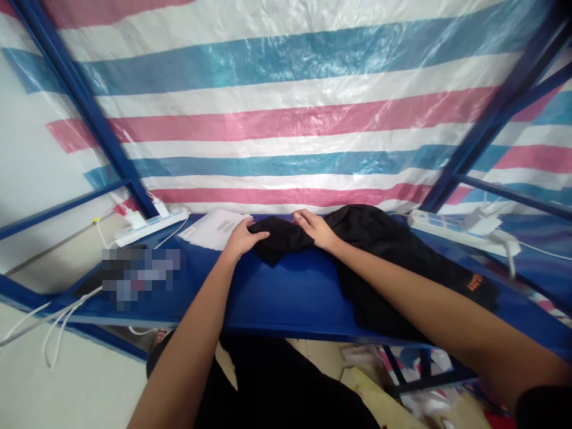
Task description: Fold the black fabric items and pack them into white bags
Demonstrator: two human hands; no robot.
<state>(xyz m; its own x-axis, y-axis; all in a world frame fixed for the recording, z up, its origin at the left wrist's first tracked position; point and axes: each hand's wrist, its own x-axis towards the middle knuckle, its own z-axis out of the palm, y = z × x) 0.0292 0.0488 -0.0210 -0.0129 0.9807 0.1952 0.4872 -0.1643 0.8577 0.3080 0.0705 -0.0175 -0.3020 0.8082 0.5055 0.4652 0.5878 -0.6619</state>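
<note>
A black garment (379,244) with orange lettering near its right end lies across the blue shelf (286,292), part of it hanging toward the front edge. Its narrower left end is bunched between my two hands. My left hand (242,238) is closed on that end, thumb laid over the cloth. My right hand (316,229) grips the cloth's upper edge a little to the right, its fingers bent over it. The undersides of the fingers are hidden. Just left of my left hand are white papers (214,229).
White power strips with plugs stand at the left (152,226) and right (465,232). White cables (67,316) trail off the left edge, near a dark flat object (96,274), partly pixelated. Blue metal posts and a striped plastic sheet (286,119) close the back.
</note>
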